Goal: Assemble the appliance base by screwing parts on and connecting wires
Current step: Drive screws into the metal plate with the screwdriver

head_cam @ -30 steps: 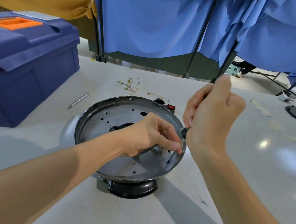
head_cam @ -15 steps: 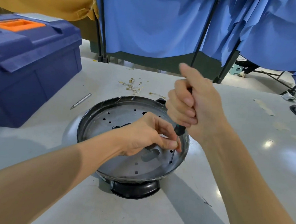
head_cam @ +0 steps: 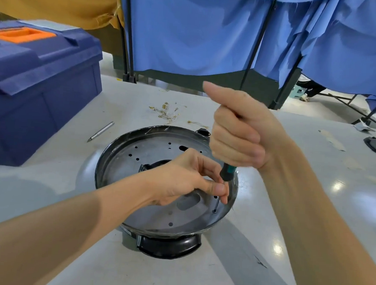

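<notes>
While the right hand (head_cam: pixel 242 134) swallows most of the screwdriver (head_cam: pixel 227 171), only its green-black collar and thin shaft show, and any screw at the tip is too small to make out. The right fist is wrapped tight, thumb up. The left hand (head_cam: pixel 187 179) pinches the shaft narrowly between thumb and forefinger. The tip stands at four o'clock on the appliance base (head_cam: pixel 151 153), mid-table (head_cam: pixel 49 189), with the toolbox (head_cam: pixel 43 91) at ten o'clock.

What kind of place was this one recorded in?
A makeshift assembly station or workshop, probably: a blue toolbox on the grey worktable, loose wire terminals near the appliance base and screwdriver, and blue cloth screens on black frames behind.
</notes>
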Motion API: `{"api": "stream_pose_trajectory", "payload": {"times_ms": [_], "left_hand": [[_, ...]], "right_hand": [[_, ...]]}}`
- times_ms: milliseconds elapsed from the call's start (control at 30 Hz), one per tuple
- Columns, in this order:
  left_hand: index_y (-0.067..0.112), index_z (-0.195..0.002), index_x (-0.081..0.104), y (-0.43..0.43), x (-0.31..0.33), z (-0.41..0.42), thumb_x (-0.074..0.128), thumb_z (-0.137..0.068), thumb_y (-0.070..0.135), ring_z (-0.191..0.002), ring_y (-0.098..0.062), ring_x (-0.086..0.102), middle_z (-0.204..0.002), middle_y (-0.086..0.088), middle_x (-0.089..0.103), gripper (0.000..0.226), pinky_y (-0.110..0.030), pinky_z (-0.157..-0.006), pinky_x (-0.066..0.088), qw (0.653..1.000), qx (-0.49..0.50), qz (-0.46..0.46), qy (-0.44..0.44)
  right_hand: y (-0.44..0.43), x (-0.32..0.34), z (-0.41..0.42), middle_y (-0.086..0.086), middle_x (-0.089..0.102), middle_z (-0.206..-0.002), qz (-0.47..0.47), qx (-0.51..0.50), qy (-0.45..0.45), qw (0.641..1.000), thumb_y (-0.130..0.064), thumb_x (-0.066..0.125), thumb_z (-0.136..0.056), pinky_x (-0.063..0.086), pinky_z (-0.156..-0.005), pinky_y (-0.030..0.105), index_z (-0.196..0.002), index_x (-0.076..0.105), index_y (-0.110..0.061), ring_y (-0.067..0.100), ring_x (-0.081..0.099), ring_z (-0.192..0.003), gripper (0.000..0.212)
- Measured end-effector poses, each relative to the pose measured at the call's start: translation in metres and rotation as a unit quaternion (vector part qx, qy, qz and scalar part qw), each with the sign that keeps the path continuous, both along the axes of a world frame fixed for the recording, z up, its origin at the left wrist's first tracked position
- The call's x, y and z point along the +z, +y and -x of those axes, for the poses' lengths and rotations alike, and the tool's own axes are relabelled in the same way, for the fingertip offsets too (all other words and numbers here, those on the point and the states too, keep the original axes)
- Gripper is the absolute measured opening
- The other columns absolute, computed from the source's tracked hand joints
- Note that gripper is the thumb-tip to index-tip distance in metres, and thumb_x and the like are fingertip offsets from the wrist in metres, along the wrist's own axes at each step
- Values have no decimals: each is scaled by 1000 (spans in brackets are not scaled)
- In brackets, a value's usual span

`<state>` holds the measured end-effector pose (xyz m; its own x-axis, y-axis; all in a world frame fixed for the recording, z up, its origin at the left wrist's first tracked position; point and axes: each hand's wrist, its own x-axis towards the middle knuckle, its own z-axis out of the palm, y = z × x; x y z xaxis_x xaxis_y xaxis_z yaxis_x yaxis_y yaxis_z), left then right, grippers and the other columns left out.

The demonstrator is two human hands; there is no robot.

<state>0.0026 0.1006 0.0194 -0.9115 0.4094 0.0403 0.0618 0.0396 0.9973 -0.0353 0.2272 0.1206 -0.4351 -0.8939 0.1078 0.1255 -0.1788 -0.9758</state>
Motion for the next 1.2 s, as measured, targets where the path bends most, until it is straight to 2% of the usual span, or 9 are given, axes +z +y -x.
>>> {"api": "stream_pose_trajectory", "payload": {"times_ms": [133, 267, 333, 400, 533, 700, 833, 967, 1200], "left_hand": [[6, -79, 75, -4, 2, -2, 79, -73, 9, -89, -32, 61, -82, -6, 75, 8, -47, -84, 38, 1000, 27, -4, -13], [10, -73, 77, 1, 5, 2, 83, -65, 13, -87, -23, 68, -80, -12, 74, 11, -42, -87, 54, 999, 30, -16, -7], [-5, -80, 74, 3, 2, 3, 80, -68, 8, -81, -18, 70, -85, -25, 72, 19, -29, -78, 57, 999, 37, -23, 4], [-12, -86, 69, 2, 0, 2, 78, -72, 4, -80, -22, 70, -84, -24, 72, 23, -31, -80, 57, 999, 37, -25, -2], [16, -68, 74, 0, 3, 3, 69, -82, 0, -73, -18, 68, -70, -5, 72, 23, -31, -80, 53, 999, 24, -20, -21], [-11, -82, 66, -3, 2, 1, 70, -82, -1, -80, -24, 66, -73, -8, 72, 11, -56, -94, 44, 999, 14, -26, -17], [-8, -85, 71, -2, 4, 3, 75, -75, -7, -75, -13, 70, -76, -7, 74, 11, -21, -72, 54, 998, 30, -43, -17], [-4, -74, 72, 6, 1, 5, 77, -73, -5, -76, -13, 70, -75, -15, 73, 5, -16, -74, 52, 999, 41, -26, 16], [2, -78, 69, 3, 5, 1, 69, -84, -1, -76, -20, 65, -70, -3, 71, 7, -31, -80, 50, 1000, 23, -9, -4]], "right_hand": [[-6, -7, -7, 0, 23, -27, 21, -201, 40, 979, -24, 39, -105, 18, -35, 10, -34, 34, -13, 13, 16, -22, 71], [-12, -20, -19, 3, 28, -33, 58, -549, 140, 822, -20, 34, -104, 23, -39, 18, -41, 32, -9, 18, 25, -27, 64], [-16, -29, -26, 0, 34, -32, 63, -592, 181, 783, -24, 33, -105, 27, -40, 20, -37, 36, -13, 17, 31, -28, 69], [-11, -27, -23, 1, 37, -31, 59, -505, 160, 846, -30, 36, -103, 28, -38, 20, -34, 42, -17, 18, 32, -27, 70], [6, 1, 7, 16, 53, -43, -29, -160, 45, 986, -47, 26, -100, 46, -49, 25, -44, 59, -4, 26, 49, -40, 78], [-6, -9, 3, 2, 31, -27, -8, -39, -23, 999, -25, 33, -99, 16, -30, 14, -33, 36, -13, 17, 18, -22, 68], [-4, -19, -13, 1, 23, -31, 40, -388, 49, 920, -22, 34, -103, 18, -36, 14, -36, 34, -14, 15, 16, -25, 67], [-6, -34, -34, 1, 32, -34, 87, -571, 130, 806, -26, 30, -104, 25, -39, 18, -34, 38, -19, 16, 27, -27, 71], [14, 0, 6, 18, 59, -48, -18, -179, 51, 982, -44, 28, -101, 51, -53, 27, -47, 62, -2, 28, 54, -45, 76]]}}
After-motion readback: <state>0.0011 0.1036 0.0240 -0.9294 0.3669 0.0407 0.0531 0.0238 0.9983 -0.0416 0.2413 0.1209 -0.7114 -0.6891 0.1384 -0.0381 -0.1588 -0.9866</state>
